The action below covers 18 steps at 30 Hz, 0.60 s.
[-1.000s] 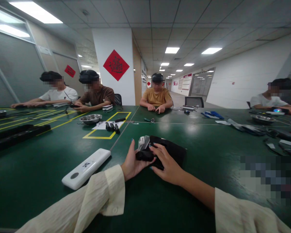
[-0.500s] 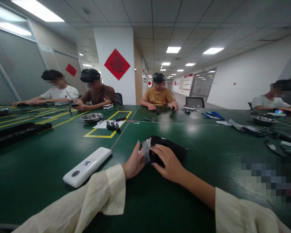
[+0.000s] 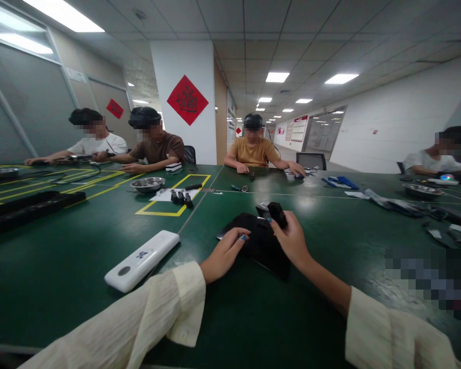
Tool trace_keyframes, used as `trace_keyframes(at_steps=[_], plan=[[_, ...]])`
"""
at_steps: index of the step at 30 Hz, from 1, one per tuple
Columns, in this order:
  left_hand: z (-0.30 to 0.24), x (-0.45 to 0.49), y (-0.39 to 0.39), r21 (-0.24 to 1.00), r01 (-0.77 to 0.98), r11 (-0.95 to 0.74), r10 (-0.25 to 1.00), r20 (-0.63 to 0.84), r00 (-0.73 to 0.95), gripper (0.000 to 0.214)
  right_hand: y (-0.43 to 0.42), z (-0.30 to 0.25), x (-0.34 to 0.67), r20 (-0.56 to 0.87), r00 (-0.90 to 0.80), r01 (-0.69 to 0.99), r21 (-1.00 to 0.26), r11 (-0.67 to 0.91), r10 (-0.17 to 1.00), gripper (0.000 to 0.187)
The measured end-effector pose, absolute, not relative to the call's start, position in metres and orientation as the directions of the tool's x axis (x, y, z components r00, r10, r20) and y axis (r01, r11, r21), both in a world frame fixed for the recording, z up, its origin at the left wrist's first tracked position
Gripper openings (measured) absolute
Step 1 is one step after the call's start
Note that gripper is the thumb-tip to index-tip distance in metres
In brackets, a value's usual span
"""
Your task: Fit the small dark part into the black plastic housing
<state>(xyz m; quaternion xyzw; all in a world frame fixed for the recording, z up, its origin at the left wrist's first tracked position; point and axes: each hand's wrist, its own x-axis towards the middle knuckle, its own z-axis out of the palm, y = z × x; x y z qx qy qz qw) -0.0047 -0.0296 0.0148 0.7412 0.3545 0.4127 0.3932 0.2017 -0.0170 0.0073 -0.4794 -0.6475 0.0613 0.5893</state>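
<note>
Gripping a small black block [image 3: 277, 215] between thumb and fingers, the right hand [image 3: 294, 240] is raised over the far right part of a broad black piece [image 3: 264, 249] near the middle of the green tabletop [image 3: 230, 328]. A scrap of clear plastic [image 3: 262, 208] shows just beside the block, on its left. The left hand [image 3: 223, 258] has its fingers loosely bent over the left part of the broad black piece; whether it pinches that piece or merely rests there, I cannot tell.

Between the left hand and the tabletop's left edge lies a white oblong device [image 3: 142, 261] with a handwritten mark, set slantwise. Farther toward the far edge, black cylindrical parts [image 3: 182, 198] stand by a white paper [image 3: 160, 194] within a yellow tape outline [image 3: 157, 213], and a metal bowl [image 3: 148, 185] sits near them. A long black tray [image 3: 34, 212] lies toward the left edge. At the far edge sits a person in a mustard shirt [image 3: 251, 152], both hands on the tabletop.
</note>
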Motion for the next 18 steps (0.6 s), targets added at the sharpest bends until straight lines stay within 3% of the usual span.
trace_keyframes(at_steps=[4, 9, 18], plan=[[0.015, -0.006, -0.024, 0.883, 0.218, -0.415, 0.893, 0.35, 0.284, 0.025, -0.003, 0.001, 0.216, 0.661, 0.299, 0.465, -0.731, 0.5, 0.688, 0.031], [0.007, -0.007, -0.013, 0.923, 0.169, -0.346, 0.929, 0.312, 0.199, 0.023, 0.003, -0.006, 0.211, 0.561, 0.258, 0.331, -0.816, 0.473, 0.787, 0.054], [0.006, -0.006, -0.011, 0.952, 0.115, -0.283, 0.948, 0.259, 0.185, 0.022, 0.012, -0.01, 0.202, 0.634, -0.001, 0.498, -0.67, 0.55, 0.773, 0.042]])
